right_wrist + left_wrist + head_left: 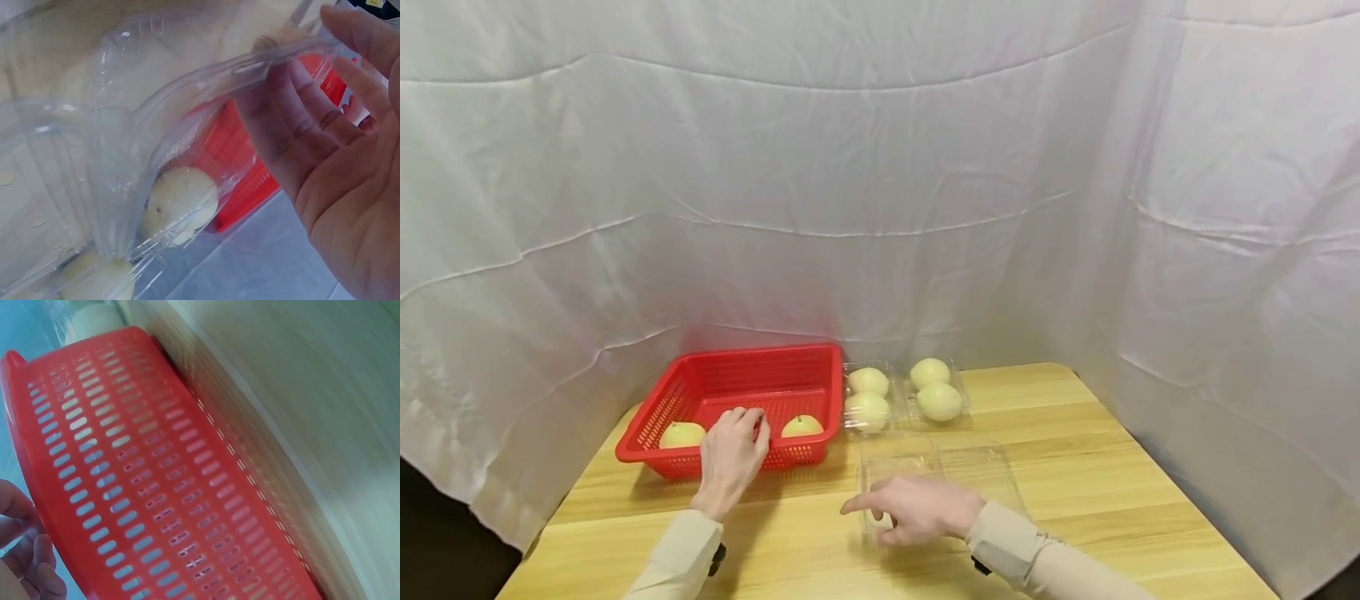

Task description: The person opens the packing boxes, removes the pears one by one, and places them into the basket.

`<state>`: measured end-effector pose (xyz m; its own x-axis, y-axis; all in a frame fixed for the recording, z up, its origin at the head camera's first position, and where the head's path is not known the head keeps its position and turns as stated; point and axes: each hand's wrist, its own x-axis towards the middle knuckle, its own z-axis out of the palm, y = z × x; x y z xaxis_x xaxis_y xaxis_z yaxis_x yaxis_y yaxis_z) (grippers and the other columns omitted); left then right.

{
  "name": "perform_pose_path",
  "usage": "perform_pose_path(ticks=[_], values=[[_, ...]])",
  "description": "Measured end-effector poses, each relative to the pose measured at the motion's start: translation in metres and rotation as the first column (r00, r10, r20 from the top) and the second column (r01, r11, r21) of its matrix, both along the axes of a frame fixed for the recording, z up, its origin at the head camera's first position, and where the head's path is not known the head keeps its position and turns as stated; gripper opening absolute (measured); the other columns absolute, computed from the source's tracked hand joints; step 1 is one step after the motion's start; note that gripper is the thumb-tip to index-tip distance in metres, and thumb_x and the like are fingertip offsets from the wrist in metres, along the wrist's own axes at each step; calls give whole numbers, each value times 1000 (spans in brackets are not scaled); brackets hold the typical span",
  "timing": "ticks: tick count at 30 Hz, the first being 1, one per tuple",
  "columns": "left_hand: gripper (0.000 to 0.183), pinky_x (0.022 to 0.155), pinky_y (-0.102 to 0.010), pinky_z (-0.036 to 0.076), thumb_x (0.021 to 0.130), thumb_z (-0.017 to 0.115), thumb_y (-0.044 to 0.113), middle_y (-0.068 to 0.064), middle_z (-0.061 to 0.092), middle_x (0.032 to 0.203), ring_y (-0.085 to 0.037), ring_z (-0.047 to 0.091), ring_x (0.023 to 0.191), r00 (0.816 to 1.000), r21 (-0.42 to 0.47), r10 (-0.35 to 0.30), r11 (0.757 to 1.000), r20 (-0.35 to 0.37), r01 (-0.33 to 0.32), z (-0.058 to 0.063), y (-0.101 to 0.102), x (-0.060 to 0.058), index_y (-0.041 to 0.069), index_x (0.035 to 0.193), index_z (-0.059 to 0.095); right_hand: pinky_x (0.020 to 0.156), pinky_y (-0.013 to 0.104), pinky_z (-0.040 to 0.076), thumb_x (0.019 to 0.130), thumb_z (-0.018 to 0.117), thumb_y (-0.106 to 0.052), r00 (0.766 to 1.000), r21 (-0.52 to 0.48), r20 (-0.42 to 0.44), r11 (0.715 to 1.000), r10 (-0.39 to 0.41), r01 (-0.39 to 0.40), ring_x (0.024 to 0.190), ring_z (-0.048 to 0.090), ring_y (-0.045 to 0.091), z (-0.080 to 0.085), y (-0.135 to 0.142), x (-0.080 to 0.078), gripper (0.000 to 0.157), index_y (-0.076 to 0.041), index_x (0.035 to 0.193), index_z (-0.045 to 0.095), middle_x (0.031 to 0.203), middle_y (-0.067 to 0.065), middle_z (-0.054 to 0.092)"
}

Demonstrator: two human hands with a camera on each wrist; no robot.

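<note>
My left hand (733,450) reaches over the near rim of the red basket (831,383); its fingers (44,562) are loosely curled by the rim, and no fruit shows in them. Inside the basket, one pale yellow pear (682,434) lies left of this hand and another pear (802,426), stem up, lies to its right. My right hand (921,508) is over an open clear plastic clamshell box (981,467), with the fingers extended along its edge. A pale piece of fruit (880,523) shows partly under that hand. In the right wrist view, the fingers (312,119) overlap the clear plastic.
Two clear boxes stand right of the basket at the back, the left one with pears (867,412) and the right one with more pears (939,402). The wooden table (1097,483) ends at a pale curtain (880,183) behind and at the sides.
</note>
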<state>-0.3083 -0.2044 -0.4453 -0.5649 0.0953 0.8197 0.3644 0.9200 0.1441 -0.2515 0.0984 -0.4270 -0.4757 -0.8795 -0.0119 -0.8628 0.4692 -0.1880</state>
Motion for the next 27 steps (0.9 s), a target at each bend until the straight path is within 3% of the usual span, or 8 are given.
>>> perform_pose_path(ticks=[6,11,16,22,27], values=[[7,50,-39,48,80,68,7,-7,66,73,-28,61,62,999,-32,-19,999,-29,18,-1,3,0,8,85,73,54,8,35,74,65,-6,999,-19,29,999,29,-28,59,41,-8,2,9,4,46,-18,118,60,66,-15,48],[5,48,-37,47,80,69,7,-7,64,70,-27,59,59,998,-49,-31,998,-46,29,-3,1,0,7,84,72,53,10,35,73,64,-1,997,-55,81,998,-4,9,60,39,-7,5,24,5,35,-16,103,56,67,-12,47],[3,47,-36,47,79,68,7,-6,64,68,-26,59,58,998,-71,-39,997,-54,35,-7,0,1,8,80,71,55,10,37,70,62,5,996,-90,88,995,-25,33,62,40,-5,8,39,3,35,-17,96,54,67,-10,48],[4,47,-35,46,80,68,8,-5,62,66,-25,57,57,998,-96,-47,994,-49,42,-6,3,-1,10,77,69,67,12,46,74,68,5,992,-181,121,982,-25,47,70,53,-3,17,58,1,33,-16,95,52,72,-7,58],[2,46,-36,46,78,71,8,-5,61,65,-26,57,56,997,-89,-45,995,-57,40,-5,3,-1,9,78,69,73,20,52,79,71,3,978,-193,190,973,-86,123,78,61,1,23,78,-2,31,-15,97,53,79,-6,62]])
